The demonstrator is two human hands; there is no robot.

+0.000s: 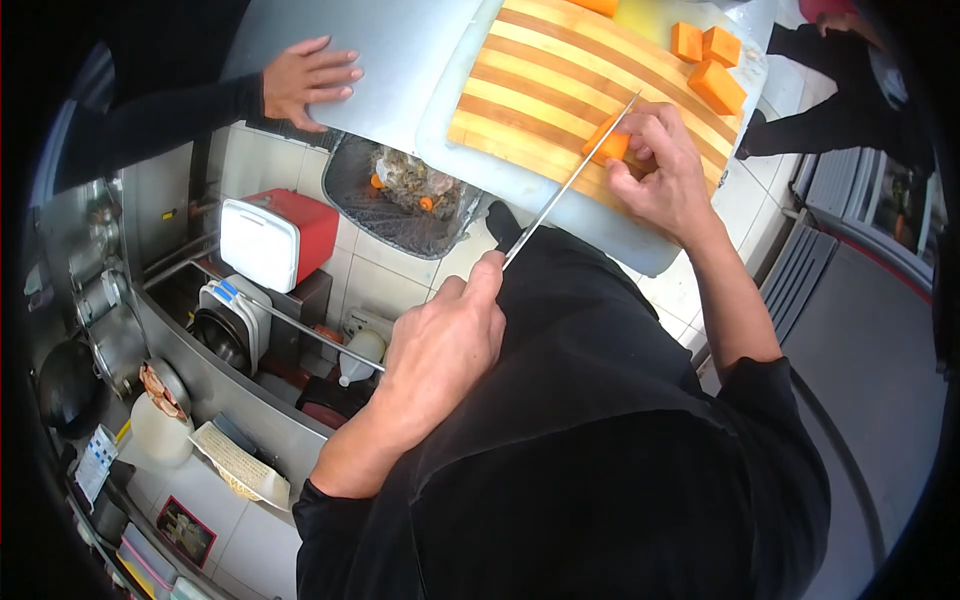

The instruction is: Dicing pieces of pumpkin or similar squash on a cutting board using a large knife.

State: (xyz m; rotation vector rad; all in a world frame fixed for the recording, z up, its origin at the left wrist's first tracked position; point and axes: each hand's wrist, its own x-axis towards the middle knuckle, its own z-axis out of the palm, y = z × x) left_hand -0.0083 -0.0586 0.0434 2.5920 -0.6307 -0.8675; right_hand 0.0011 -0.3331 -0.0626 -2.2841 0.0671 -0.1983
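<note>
My left hand (454,322) is closed around the handle of a kitchen knife, whose long thin blade (559,193) slants up and to the right. The blade lies against a squared piece of orange vegetable, probably carrot (609,144), on a striped wooden cutting board (525,90). On the blade's right side, the thumb and fingers of my right hand (664,169) pinch that piece. Whether the edge has entered it, I cannot tell. Several more orange blocks (718,86) sit towards the board's far right corner.
Beneath the wooden board lies a pale plastic board (442,97) on a metal table (382,60). Another person's hand (311,81) rests there at left. Below stands a lined waste bin (405,232) with scraps. A red cooler (300,225) is further left; another person stands at far right.
</note>
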